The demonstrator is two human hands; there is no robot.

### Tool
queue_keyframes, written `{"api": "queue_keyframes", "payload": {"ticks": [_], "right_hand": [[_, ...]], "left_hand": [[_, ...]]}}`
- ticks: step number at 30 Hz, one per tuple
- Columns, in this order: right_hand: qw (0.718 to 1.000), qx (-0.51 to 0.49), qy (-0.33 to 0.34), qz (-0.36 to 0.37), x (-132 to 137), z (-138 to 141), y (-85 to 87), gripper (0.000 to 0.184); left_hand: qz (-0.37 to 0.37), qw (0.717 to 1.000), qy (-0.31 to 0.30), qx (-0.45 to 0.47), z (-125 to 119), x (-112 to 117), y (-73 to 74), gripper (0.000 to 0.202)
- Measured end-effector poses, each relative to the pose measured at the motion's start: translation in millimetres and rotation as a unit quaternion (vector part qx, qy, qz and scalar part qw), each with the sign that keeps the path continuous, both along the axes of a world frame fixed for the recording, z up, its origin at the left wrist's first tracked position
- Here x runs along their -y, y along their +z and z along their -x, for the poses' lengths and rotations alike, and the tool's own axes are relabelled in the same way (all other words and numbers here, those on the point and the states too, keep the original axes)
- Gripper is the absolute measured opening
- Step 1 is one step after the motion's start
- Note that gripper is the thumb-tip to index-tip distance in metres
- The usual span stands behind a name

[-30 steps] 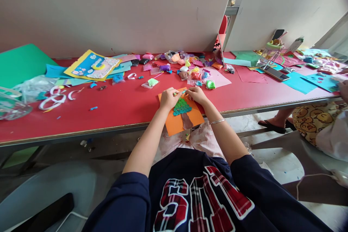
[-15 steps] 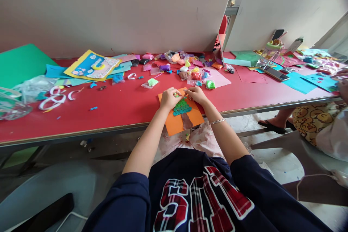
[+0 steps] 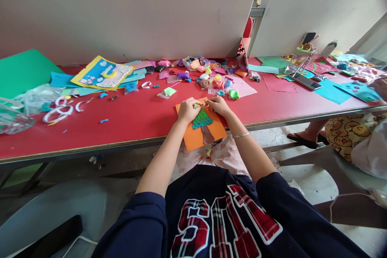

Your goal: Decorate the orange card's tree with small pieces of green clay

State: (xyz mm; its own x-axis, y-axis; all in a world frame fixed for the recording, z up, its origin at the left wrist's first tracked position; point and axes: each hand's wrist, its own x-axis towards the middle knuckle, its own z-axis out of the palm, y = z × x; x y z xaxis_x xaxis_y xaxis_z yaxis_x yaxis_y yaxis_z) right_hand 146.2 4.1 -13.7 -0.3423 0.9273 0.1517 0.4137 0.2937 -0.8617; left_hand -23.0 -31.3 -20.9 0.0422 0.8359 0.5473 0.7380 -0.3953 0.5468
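Observation:
An orange card (image 3: 196, 137) lies at the near edge of the red table (image 3: 136, 117), partly overhanging it. On the card is a clay tree (image 3: 202, 122) with a green scaled crown and a brown trunk. My left hand (image 3: 187, 109) rests on the card's upper left, fingers curled, pinching a small bit of green clay (image 3: 196, 106) by the tree top. My right hand (image 3: 219, 105) sits opposite, fingertips pressed together at the tree's tip. A bangle is on my right wrist.
Small bags of coloured clay (image 3: 217, 83) and paper scraps lie beyond the card. A yellow-and-blue picture (image 3: 102, 73) and white paper rings (image 3: 59, 109) are to the left. White boards stand behind. Another person (image 3: 356, 137) sits at the right, beside a phone (image 3: 304, 81).
My hands have hardly moved; the fingers work slightly at the tree top. The other person's hand at the far right edge has shifted.

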Motion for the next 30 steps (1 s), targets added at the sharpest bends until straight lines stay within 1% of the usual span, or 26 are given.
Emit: {"api": "queue_keyframes", "payload": {"ticks": [3, 5, 8, 11, 23, 28, 30], "right_hand": [[1.000, 0.000, -0.003, 0.000, -0.8, 0.1, -0.2, 0.032], [1.000, 0.002, -0.003, 0.000, -0.7, 0.3, 0.7, 0.031], [1.000, 0.006, -0.002, 0.004, 0.3, 0.8, 2.6, 0.032], [1.000, 0.001, -0.004, 0.002, 1.8, 1.0, 3.8, 0.034], [1.000, -0.010, -0.006, 0.016, 4.4, 2.3, 4.1, 0.031], [1.000, -0.004, 0.000, -0.009, 5.5, 0.6, 4.5, 0.032], [1.000, 0.000, -0.005, -0.007, 4.8, 0.9, 3.4, 0.032]], "left_hand": [[-0.003, 0.999, -0.026, 0.029, 0.1, 4.7, 1.5, 0.017], [0.021, 0.996, -0.069, 0.047, 0.3, 11.6, 1.4, 0.021], [0.071, 0.985, -0.147, 0.059, 0.3, 25.2, 0.4, 0.024], [0.087, 0.977, -0.185, 0.052, -0.9, 35.1, 0.5, 0.027], [0.117, 0.976, -0.184, 0.011, -1.2, 35.2, 1.7, 0.028], [0.128, 0.973, -0.187, 0.045, 0.7, 38.2, 4.9, 0.023], [0.132, 0.970, -0.193, 0.064, 2.6, 40.0, 6.6, 0.025]]}}
